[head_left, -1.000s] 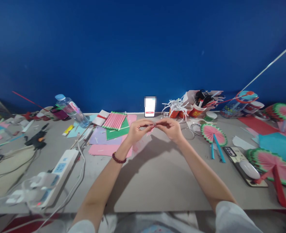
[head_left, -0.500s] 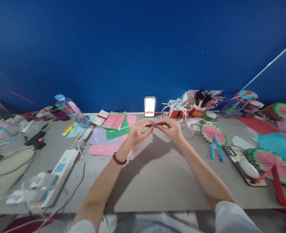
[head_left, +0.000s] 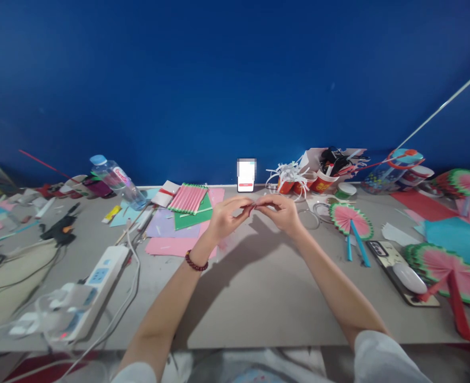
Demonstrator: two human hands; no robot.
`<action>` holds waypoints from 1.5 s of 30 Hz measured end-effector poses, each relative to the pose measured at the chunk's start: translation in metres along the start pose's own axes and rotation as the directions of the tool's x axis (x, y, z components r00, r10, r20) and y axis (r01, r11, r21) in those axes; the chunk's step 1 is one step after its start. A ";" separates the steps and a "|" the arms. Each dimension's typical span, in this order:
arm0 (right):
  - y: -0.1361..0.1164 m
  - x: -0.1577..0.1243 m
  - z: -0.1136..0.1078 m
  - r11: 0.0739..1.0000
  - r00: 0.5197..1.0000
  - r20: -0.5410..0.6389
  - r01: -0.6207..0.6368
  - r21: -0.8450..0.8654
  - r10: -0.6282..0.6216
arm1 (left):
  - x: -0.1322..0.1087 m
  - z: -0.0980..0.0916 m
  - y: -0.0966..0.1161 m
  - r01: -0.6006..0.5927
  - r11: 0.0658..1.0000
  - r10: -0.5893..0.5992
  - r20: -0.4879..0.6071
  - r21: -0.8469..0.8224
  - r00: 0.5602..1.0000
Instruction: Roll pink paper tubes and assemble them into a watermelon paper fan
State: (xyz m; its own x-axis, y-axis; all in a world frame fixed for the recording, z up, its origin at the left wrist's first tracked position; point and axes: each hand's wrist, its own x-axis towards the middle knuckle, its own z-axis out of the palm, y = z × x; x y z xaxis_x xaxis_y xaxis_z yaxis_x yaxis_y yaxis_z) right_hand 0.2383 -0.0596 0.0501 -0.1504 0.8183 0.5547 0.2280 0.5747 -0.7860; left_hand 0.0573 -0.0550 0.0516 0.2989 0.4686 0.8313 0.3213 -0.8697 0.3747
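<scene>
Both hands meet above the table in the middle of the view, fingertips pinched together. Closed at thumb and fingers, my left hand has a beaded bracelet at its wrist. My right hand pinches from the other side, its fingertips against those of the left. Whatever lies between them is too small or hidden to make out. A phone with a lit screen leans on the wall just beyond. To the left of my hands, a pleated pink paper with green edges lies on a green sheet.
Paper watermelon fans lie at the right, beside a patterned phone with a white mouse on it. Red cups hold paper strips and tools. Leftward are a water bottle, a glue gun and a power strip with trailing cables.
Hardly anything differs. Both hands keep their pinch at the same place, with only a slight shift at the fingertips.
</scene>
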 end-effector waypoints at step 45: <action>0.015 0.001 0.002 0.961 0.973 0.005 -0.229 0.156 0.231 | -0.002 0.010 0.000 0.508 0.798 -0.498 0.120 -0.323 0.859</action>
State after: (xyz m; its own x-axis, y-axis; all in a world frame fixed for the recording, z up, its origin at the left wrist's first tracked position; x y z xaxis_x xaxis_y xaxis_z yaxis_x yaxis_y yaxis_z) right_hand 0.2399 -0.0503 0.0380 -0.0986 0.9289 0.3569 0.1035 0.3663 -0.9247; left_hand 0.0655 -0.0544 0.0464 0.2043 0.8541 0.4782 0.1180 -0.5065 0.8541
